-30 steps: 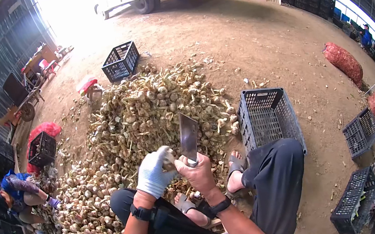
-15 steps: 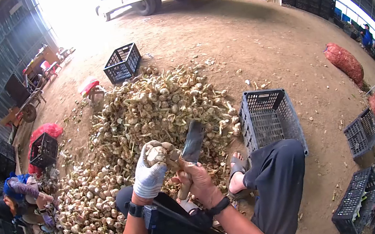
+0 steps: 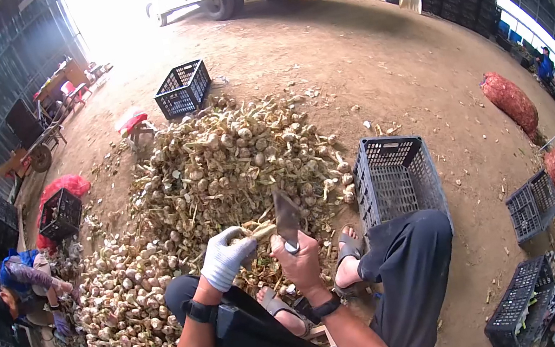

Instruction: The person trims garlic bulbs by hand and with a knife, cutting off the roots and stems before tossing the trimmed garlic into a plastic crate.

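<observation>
Our gloved left hand clamps a garlic stalk above our knees; right hand fists the cleaver, blade upright vs. stalk end (garlic pile just ahead).

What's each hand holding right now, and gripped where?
Left hand: garlic, gripped at bulb end, stalk sticking out. Right hand: cleaver, by its handle.

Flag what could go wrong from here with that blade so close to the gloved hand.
1. The cleaver, held in the bare right hand, stands right beside the gloved left hand gripping the garlic stalk. A slip could well cut that hand.
2. A sandalled foot sits close to the blade with its toes uncovered. A dropped cleaver or an overshooting chop might reach it.
</observation>
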`<state>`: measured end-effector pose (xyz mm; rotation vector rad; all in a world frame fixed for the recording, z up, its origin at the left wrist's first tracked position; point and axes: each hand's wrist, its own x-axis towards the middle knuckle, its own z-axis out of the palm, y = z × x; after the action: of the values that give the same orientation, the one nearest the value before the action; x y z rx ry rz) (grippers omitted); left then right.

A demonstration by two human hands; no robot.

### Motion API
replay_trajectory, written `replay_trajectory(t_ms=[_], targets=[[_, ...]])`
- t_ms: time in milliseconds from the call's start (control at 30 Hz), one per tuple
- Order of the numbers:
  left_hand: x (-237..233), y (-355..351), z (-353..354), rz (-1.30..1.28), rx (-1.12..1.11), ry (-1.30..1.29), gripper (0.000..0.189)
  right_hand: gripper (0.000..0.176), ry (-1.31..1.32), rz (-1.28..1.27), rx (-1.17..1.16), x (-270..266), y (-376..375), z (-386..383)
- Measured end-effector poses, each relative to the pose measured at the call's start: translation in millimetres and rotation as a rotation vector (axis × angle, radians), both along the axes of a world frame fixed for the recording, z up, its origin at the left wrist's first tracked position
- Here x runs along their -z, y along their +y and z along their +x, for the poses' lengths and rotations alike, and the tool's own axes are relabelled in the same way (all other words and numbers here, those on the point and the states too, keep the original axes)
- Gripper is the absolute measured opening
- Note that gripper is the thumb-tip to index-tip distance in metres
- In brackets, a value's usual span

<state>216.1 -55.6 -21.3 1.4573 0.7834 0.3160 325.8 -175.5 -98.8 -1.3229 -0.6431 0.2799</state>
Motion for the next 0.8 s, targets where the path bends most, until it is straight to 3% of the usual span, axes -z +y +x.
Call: replay_trajectory(t_ms=[200,267,333,400,533,600,633,667,700,733,767,800], targets=[[-6.2,1.5,-8.4,-0.211,0.058,0.011,0.026,0.025,-0.197,-0.059,0.089,9.1,4.1,-6.4],[8.1,16.8,-10.5,-0.344,0.137,-0.07,0.028,0.022,-0.183,-0.129,0.092,68.0,6.2,-8.9],[-2.2,17.7,-10.1,-0.289,0.149,-0.038,0.028,0.023,-0.332,-0.508,0.129,139.4,1.9,-14.2],[-1.6,12.0,-13.4,-0.326,0.129,-0.043,0.029,0.026,-0.06,-0.723,0.103,183.0,-8.3,-25.0],[-7.6,17.1,-24.9,-0.34,0.043,-0.146,0.035,0.026,0.09,-0.76,0.211,179.9,-13.6,-22.5],[3.3,42.5,-46.7,-0.383,-0.107,-0.284,0.033,0.027,0.041,-0.743,0.195,194.7,-10.9,-10.7],[-0.6,47.1,-71.5,-0.302,-0.283,-0.392,0.029,0.027,0.037,-0.74,0.242,195.7,-10.7,-7.2],[10.5,73.5,-104.3,-0.031,-0.406,-0.423,0.025,0.03,0.322,-0.648,0.189,217.4,-8.8,-1.6],[7.9,97.6,-143.6,-0.269,-0.448,-0.776,0.031,0.032,0.344,-0.699,0.237,216.5,-11.1,3.2],[-2.1,109.8,-178.2,-0.707,-0.384,-1.225,0.041,0.034,0.368,-0.753,0.283,217.6,-14.1,7.2],[-3.9,122.5,-224.4,-0.745,-0.412,-1.342,0.049,0.038,0.335,-0.775,0.34,223.8,-17.4,10.0],[1.0,135.8,-269.6,-0.724,-0.576,-1.466,0.056,0.041,0.27,-0.875,0.427,194.0,-21.6,7.3]])
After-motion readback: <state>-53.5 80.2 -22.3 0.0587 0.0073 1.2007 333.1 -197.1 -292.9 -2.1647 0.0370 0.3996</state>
